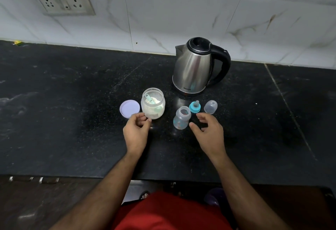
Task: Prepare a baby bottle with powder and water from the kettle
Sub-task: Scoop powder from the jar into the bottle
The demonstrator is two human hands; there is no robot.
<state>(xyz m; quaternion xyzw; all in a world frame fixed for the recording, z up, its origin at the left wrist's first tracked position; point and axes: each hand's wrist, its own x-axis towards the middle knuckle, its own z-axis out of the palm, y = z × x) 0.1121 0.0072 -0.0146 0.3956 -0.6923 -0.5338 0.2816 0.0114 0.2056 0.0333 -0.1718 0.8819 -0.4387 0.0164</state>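
Black stone counter (pixel 72 102) runs under a marbled tile wall (pixel 181 20). At twelve o'clock from my hands stands the steel kettle (pixel 192 68), lid down, handle to the right. My left hand (pixel 136 131) hovers with fingers loosely curled, holding nothing, fingertips just beside the open powder jar (pixel 153 103), whose scoop (pixel 151 99) lies inside; its lid (pixel 129 108) sits at nine o'clock of it. My right hand (pixel 207 131) is spread, empty, just beside the uncapped baby bottle (pixel 181 118). Teat ring (pixel 195 106) and clear cap (pixel 210 106) stand beyond.
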